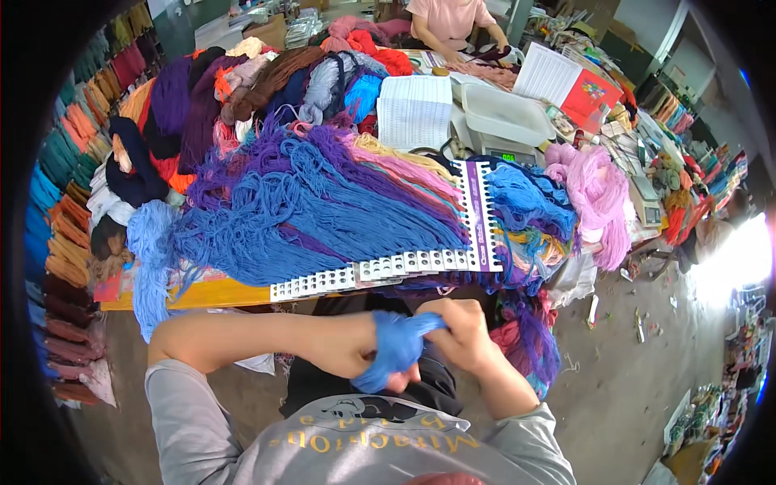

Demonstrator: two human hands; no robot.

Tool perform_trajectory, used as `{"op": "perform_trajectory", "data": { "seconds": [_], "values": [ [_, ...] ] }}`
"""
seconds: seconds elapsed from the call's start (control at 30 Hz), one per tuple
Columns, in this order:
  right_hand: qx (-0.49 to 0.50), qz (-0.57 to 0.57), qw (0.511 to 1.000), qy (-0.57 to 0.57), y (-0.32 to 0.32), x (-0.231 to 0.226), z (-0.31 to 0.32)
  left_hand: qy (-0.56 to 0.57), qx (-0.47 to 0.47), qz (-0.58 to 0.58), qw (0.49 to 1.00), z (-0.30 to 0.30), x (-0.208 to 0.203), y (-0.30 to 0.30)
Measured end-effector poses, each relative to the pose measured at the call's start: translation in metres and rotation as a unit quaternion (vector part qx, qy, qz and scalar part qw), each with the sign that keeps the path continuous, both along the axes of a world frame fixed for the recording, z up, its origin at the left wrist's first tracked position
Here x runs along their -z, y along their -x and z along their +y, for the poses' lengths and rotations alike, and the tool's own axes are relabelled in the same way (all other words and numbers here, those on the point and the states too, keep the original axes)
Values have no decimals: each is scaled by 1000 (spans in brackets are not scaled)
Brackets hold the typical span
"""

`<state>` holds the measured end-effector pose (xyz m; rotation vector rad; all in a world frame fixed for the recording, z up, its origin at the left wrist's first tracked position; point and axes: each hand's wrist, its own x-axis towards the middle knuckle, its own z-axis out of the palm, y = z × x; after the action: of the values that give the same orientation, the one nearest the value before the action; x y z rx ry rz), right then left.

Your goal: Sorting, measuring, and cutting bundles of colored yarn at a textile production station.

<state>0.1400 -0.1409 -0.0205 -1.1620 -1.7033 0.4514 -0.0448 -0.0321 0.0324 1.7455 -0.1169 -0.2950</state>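
Currently, blue yarn (pixel 398 349) is approx 6 o'clock, R hand (pixel 461 331) curled tight on it. L hand (pixel 402 378) mostly hidden w/in its wrap, can't tell grip. Punched white cards (pixel 411 262), 12 o'clock of yarn.

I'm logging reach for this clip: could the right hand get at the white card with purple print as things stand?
Probably, yes: the white card lies just beyond the right hand, with nothing visibly between. That hand grips blue yarn, though, so it would likely need freeing first.

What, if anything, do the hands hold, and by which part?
Blue yarn: the right hand grips its narrow part; its broad part wraps the left hand, whose grip is hidden.
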Motion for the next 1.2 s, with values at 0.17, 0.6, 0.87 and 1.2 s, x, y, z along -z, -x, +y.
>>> {"op": "perform_trajectory", "data": {
  "seconds": [0.17, 0.6, 0.87, 1.2],
  "values": [
    [79, 54, 993, 66, -23, 6, -22, -238, -211, -310, 896, 21, -66, 19],
    [84, 252, 962, 67, -73, -36, -43, -138, -187, -371, 899, 1, -42, -112],
    [130, 365, 891, 234, -100, -32, -106, -273, -111, -411, 863, -12, -9, -157],
    [405, 244, 880, 44, -172, -7, -174, -366, -240, -284, 853, 62, 18, -102]
  ]
}}
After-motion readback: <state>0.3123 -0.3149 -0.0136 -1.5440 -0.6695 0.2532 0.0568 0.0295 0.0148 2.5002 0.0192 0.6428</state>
